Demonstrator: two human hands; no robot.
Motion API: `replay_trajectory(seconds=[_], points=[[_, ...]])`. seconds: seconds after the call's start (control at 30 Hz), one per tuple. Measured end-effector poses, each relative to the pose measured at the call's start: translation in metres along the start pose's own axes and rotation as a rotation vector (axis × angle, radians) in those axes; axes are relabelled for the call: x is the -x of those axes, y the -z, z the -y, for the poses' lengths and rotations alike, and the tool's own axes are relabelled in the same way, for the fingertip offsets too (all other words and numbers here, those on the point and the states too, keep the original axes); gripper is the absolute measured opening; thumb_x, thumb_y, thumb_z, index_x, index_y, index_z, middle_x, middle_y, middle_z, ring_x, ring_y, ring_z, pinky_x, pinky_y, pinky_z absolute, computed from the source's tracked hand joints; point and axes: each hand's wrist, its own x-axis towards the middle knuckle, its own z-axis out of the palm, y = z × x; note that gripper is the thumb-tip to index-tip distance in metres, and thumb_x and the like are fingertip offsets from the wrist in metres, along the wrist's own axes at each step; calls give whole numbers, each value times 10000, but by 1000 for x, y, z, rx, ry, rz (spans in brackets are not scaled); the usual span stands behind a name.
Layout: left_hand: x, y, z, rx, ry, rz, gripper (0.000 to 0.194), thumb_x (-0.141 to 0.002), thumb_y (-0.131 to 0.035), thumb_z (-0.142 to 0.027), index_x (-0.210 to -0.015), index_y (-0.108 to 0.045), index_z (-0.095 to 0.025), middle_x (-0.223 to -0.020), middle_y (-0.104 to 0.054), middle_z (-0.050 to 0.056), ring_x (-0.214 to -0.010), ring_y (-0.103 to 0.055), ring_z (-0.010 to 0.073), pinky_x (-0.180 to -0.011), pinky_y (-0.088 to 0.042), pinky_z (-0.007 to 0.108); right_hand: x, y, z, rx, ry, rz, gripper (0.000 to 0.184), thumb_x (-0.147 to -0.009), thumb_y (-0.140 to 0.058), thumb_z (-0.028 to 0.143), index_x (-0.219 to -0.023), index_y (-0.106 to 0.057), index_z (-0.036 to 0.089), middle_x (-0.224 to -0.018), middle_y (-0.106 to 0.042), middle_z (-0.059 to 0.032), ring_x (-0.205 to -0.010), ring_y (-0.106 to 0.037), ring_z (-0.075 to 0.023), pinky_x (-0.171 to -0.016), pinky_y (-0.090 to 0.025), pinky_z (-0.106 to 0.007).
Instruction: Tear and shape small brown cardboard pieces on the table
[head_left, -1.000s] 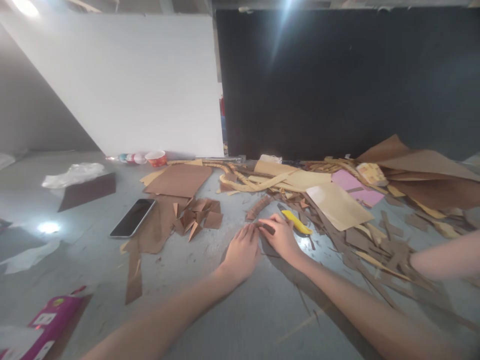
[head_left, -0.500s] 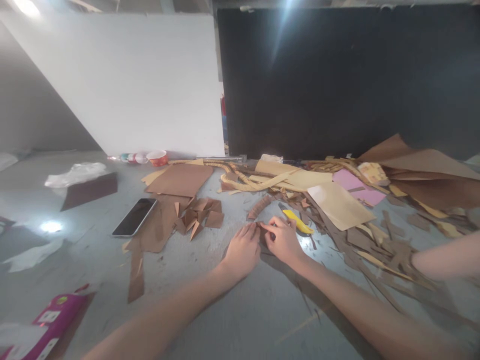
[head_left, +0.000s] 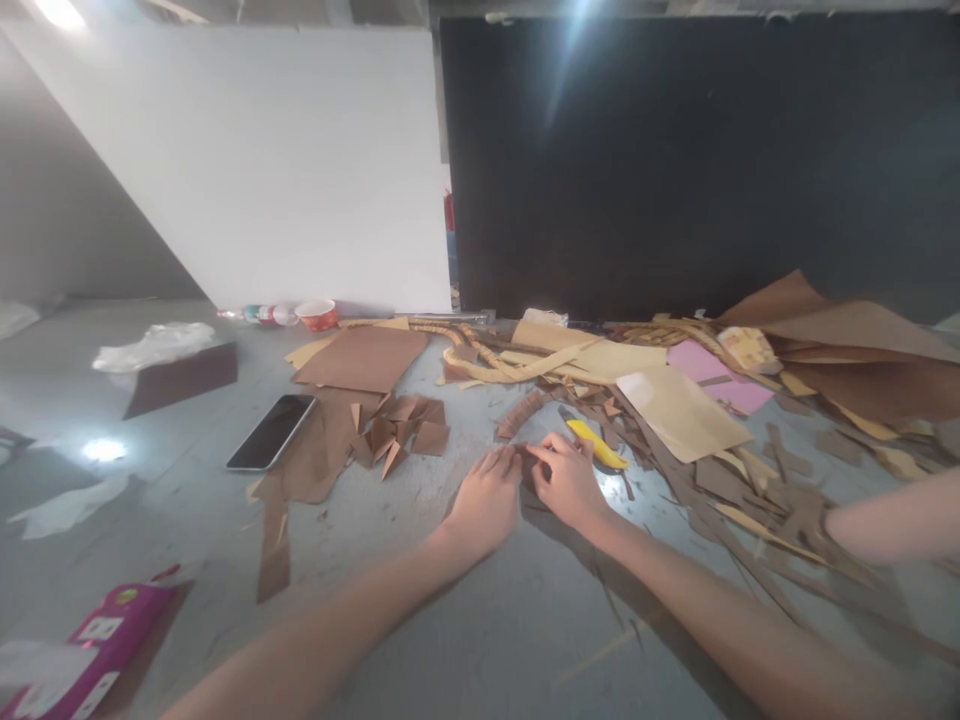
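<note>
Two bare hands at work, mid-table (head_left: pixel 480 650). Brown piece (head_left: pixel 532 464) lies between them on the table, mostly hidden by fingers; its full shape cannot be made out. Left hand (head_left: pixel 486 497) palm down, fingers together, tips at the piece's left side; whether that grip clamps it or only presses, cannot tell. Right hand (head_left: pixel 568 478) bent in from the other side, index finger reaching to the piece, thumb below; whether the grip is closed on it, cannot tell.

Just beyond the hands: a curved, ridged brown strip (head_left: pixel 519 414). Yellow cutter (head_left: pixel 598 444) just beside the right hand, on its far side, lying slantwise.

Left of the hands, a cluster of folded bits (head_left: pixel 401 430), brown, some with points up. Phone (head_left: pixel 271 432) farther left, dark screen up, edge over brown paper. Larger brown sheet (head_left: pixel 364 362) behind the cluster.

To the right, tan sheet (head_left: pixel 684 412), pink sheet (head_left: pixel 716 375) behind it, brown scraps (head_left: pixel 739 485) strewn and overlapping nearer. Another forearm (head_left: pixel 896 518) enters at the right edge, its far end among the scraps.

Far left: plastic bag (head_left: pixel 154 348), crumpled. Red cup (head_left: pixel 316 316) near the white panel (head_left: pixel 300 170). Purple packet (head_left: pixel 124 630), near left corner.
</note>
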Motion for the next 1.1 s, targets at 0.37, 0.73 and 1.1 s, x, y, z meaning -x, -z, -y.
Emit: replay_trajectory(seconds=[0.37, 0.73, 1.1], points=[[-4, 7, 6, 32, 18, 70, 616, -754, -557, 22, -1355, -597, -109, -1444, -642, 211, -1374, -606, 324, -1154, -528, 491, 0, 0, -2, 30, -22, 48, 341, -891, -606, 114, -1095, -831, 268, -946, -695, -46, -897, -630, -215, -917, -325, -418], [-6, 12, 8, 68, 16, 91, 646, -742, -553, 29, -1374, -610, -92, -1451, -641, 205, -1387, -596, 317, -1174, -517, 474, 1, 8, 3, 151, 83, 125, 293, -925, -619, 133, -1136, -799, 228, -959, -693, -57, -965, -586, -237, -940, -267, -435], [-8, 14, 15, 130, -11, 49, 624, -776, -528, 50, -1356, -653, -144, -1403, -678, 156, -1334, -629, 286, -1157, -534, 456, -10, 17, -10, 109, 282, 210, 287, -869, -597, 77, -1072, -772, 179, -966, -679, -60, -975, -574, -229, -944, -272, -432]])
